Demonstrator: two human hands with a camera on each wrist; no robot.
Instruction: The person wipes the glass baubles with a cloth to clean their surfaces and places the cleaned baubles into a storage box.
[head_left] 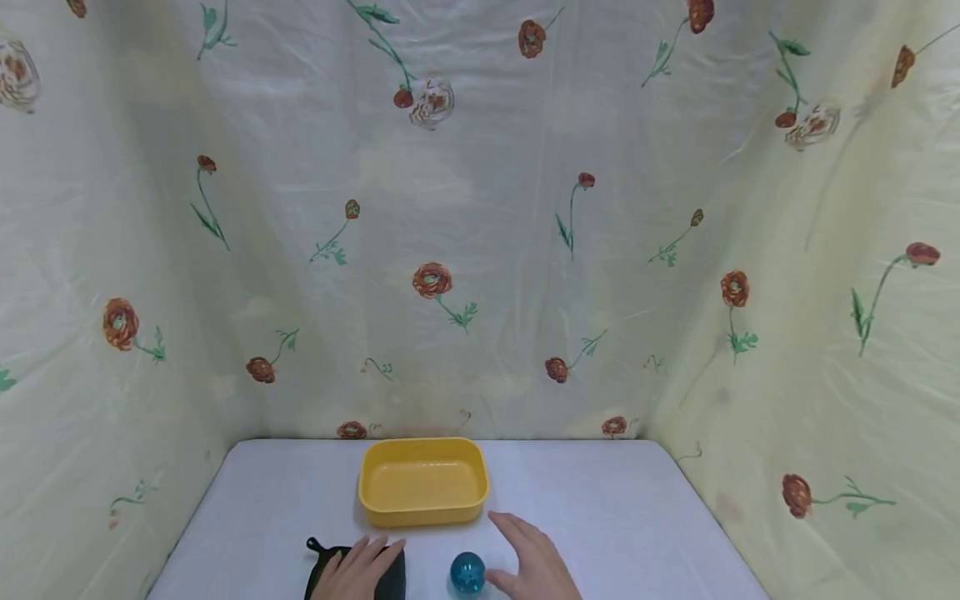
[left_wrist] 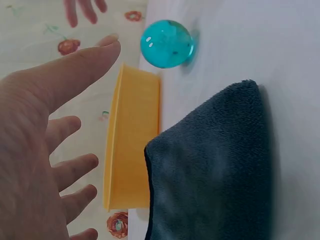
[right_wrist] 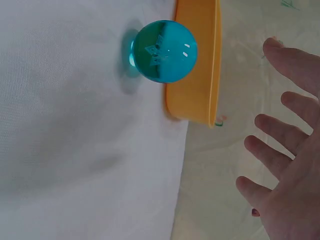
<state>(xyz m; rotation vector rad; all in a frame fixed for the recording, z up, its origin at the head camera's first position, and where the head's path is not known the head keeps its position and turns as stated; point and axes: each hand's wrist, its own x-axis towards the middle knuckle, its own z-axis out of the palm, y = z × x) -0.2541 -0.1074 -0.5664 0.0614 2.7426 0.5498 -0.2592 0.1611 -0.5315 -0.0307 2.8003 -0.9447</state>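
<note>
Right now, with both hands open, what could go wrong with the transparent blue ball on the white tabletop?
The transparent blue ball lies loose on the white tabletop, so a slight bump from the nearby right hand might set it rolling. If it rolls forward, it may hit the yellow rectangular tray. The left hand, above the dark fuzzy cloth, might snag or shift it.

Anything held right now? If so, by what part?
Nothing is held: the left hand is open above the dark cloth, and the right hand is open near the blue ball, not touching it.
</note>
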